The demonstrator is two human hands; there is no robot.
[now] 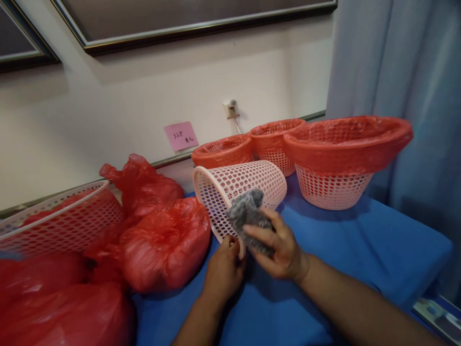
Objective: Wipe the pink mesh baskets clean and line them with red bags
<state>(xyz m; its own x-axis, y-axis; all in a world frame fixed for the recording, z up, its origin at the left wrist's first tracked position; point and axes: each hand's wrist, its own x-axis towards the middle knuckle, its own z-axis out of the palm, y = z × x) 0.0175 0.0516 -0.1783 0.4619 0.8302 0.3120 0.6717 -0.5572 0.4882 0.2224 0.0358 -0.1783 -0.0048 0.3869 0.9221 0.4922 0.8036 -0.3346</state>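
A pale pink perforated plastic basket (248, 180) lies on its side on the blue-covered table (389, 250), its mouth facing left and toward me. My left hand (224, 266) is closed on the near edge of its rim. In my right hand (281, 245) is a crumpled grey cloth (248, 211), fingers wrapped round it. The cloth is at the outside of the basket, close to the rim; whether it presses on the wall I cannot tell.
Full red plastic bags (162, 245) crowd the left side, beside a white perforated basket (54, 216). At the back and right stand a large basket lined with a red bag (345, 158) and smaller lined baskets (275, 129). A pink note (181, 136) hangs on the wall.
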